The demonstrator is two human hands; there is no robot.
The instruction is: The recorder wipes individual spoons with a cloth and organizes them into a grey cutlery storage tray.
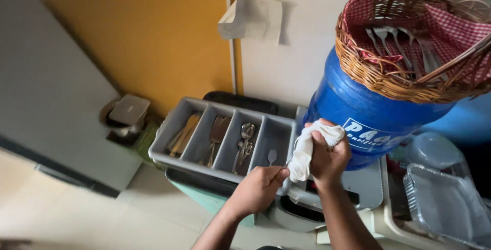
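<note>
while both hands [294,171] grip it, the white cloth [307,150] hangs lengthwise.

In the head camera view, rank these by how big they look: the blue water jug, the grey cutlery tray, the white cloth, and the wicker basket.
1. Wicker basket and blue water jug: alike, and the basket sits nearer the camera, so unranked.
2. Grey cutlery tray.
3. White cloth, bunched in the right hand.

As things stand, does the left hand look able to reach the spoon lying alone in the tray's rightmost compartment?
Probably yes: the left hand sits beside the open-topped tray, nothing covers the spoon, but its fingers pinch a utensil.
</note>
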